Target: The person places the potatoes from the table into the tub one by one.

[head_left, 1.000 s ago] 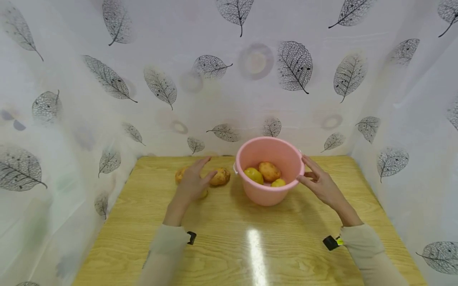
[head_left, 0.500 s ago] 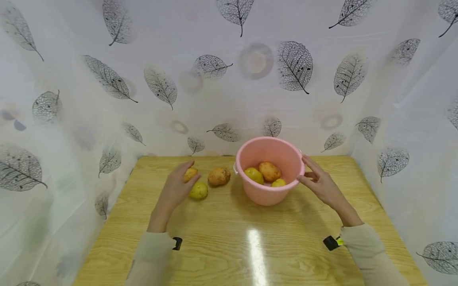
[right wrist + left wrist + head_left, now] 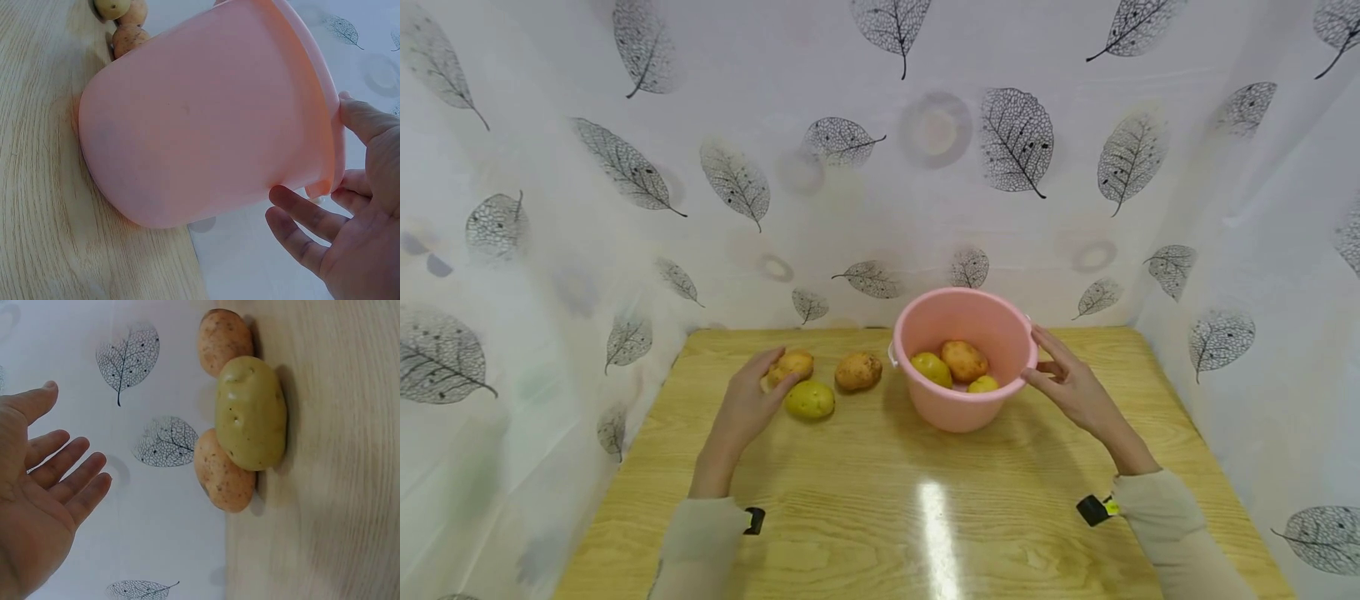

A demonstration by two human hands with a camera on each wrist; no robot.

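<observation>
At the far left, a white sheet printed with black skeleton leaves (image 3: 497, 467) hangs beside the yellow wood-grain table (image 3: 850, 533). From the near left comes a beige sleeve (image 3: 696, 533) with a small black device (image 3: 755, 521) at its cuff. The person's left hand (image 3: 747, 400) is in the air, thumb and fingers apart and gripping nothing; the left wrist view shows it clear of the potatoes. Nearest to it, on the left side of the table, lies a smooth light-brown oval potato (image 3: 794, 365), partly hidden by that hand. Just nearer and slightly right is a yellow-green oval potato (image 3: 810, 400), and farther right a rough, dark-spotted brown potato (image 3: 858, 372).

Next to the right, toward the far edge, a round pink plastic bucket (image 3: 957, 412) stands upright, a white handle fitting (image 3: 892, 353) at its left rim. Inside are a yellow-green potato (image 3: 931, 369) on the left, a brown potato (image 3: 964, 361) toward the far side and a smaller-looking yellow potato (image 3: 982, 384) near the front. The right hand (image 3: 1078, 396) touches the bucket's right rim with thumb and fingers spread apart; whether every fingertip makes contact, I cannot tell.
</observation>
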